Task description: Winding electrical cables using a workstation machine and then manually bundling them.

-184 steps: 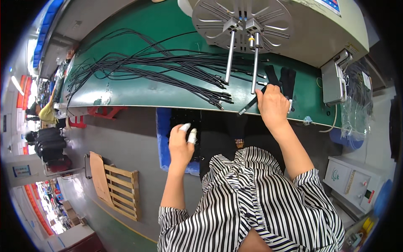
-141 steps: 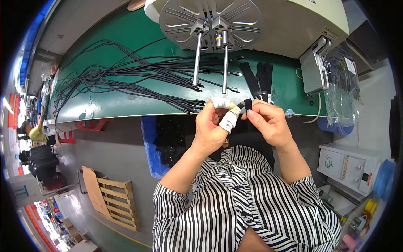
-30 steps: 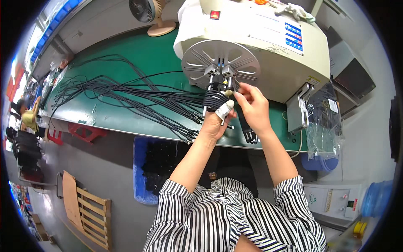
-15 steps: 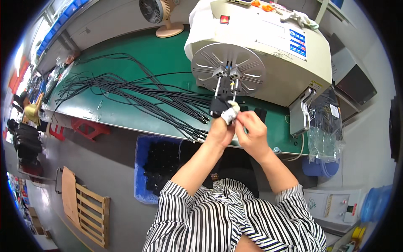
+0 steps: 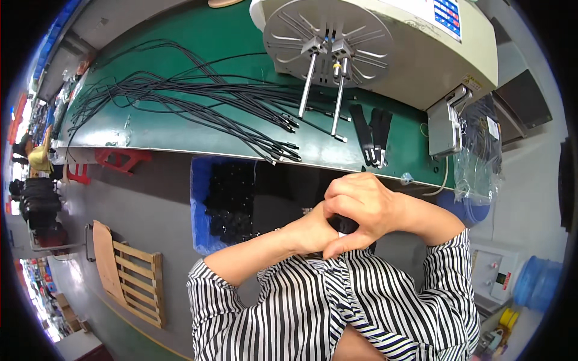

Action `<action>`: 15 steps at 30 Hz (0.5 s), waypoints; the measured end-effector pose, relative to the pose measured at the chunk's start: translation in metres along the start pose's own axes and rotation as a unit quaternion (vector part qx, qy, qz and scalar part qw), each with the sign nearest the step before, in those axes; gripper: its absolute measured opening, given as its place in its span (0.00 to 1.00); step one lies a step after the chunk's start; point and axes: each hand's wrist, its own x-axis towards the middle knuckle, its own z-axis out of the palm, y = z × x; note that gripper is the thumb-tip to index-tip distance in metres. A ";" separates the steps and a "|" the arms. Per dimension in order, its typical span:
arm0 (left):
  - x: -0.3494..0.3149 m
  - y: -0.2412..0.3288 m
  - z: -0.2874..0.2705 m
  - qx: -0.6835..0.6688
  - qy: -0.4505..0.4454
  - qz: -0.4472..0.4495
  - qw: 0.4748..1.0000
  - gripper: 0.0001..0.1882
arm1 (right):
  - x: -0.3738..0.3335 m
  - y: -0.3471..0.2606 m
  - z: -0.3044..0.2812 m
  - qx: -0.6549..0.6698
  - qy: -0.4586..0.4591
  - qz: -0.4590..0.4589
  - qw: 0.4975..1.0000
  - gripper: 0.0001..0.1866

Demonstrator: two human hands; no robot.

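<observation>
Centrally, head view: right hand (image 5: 363, 207), lower centre of the frame, fingers curled round a black bundle (image 5: 344, 224), mostly hidden; left hand (image 5: 314, 231) pressed against it from the left, its fingers covered, grip impossible to tell. Green tabletop (image 5: 165, 129), across the upper frame: bears loose black cables (image 5: 247, 90), upper left to centre; black straps (image 5: 362, 132), right of centre. Cream machine (image 5: 421, 57), upper right: slotted metal disc (image 5: 301, 30), two protruding rods. Grey floor (image 5: 168, 204), left: blue bin (image 5: 200, 210) of dark pieces, wooden pallet (image 5: 139, 283), red stool (image 5: 123, 160). Lower right: blue water bottle (image 5: 536, 283).
</observation>
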 end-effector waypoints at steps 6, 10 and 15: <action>-0.008 -0.027 0.026 0.022 -0.045 -0.040 0.998 0.29 | -0.027 -0.011 0.024 0.077 0.028 0.068 0.994 0.16; -0.005 -0.005 0.028 -0.011 -0.109 -0.055 0.992 0.28 | -0.023 -0.014 0.014 0.072 0.055 -0.010 0.996 0.15; 0.005 -0.011 0.030 -0.212 -0.161 -0.050 0.963 0.23 | -0.008 -0.025 0.002 0.062 0.056 -0.177 0.981 0.15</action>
